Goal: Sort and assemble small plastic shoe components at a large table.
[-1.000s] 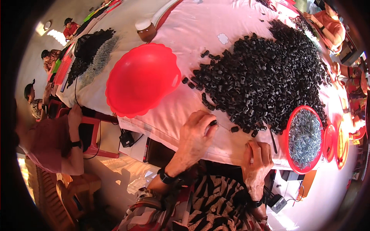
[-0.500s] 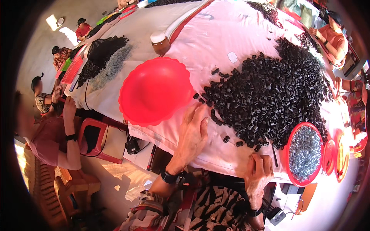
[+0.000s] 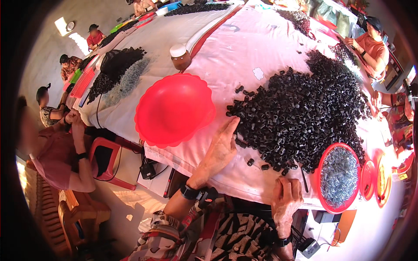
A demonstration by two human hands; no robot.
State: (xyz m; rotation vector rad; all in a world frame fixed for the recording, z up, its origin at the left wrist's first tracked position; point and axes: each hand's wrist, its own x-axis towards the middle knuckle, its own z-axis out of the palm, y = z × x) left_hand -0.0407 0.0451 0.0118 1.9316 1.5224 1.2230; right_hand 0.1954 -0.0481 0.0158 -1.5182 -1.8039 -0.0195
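Note:
My left hand (image 3: 220,148) lies on the pink cloth with its fingers stretched toward the left edge of a big pile of small black plastic pieces (image 3: 300,117). Its fingertips are right by a few loose pieces there. My right hand (image 3: 287,201) rests at the near table edge, fingers curled inward; whatever they may hold is hidden. Just right of it lies a thin black stick-like tool (image 3: 304,180). An empty red scalloped bowl (image 3: 174,108) sits left of my left hand. To the right, a red-rimmed basket (image 3: 319,174) holds small silvery pieces.
A brown jar with a white lid (image 3: 179,56) stands behind the red bowl. Farther left are another black heap (image 3: 115,65) and silvery pieces (image 3: 126,82). Several people sit around the table. A red plastic chair (image 3: 106,161) stands at the left, and orange-red dishes (image 3: 383,178) at the right.
My left hand has shifted slightly right and up, its fingertips now closer to the pile's edge. Loose black pieces near them sit nearer the pile. My right hand stays curled; the view has shifted slightly.

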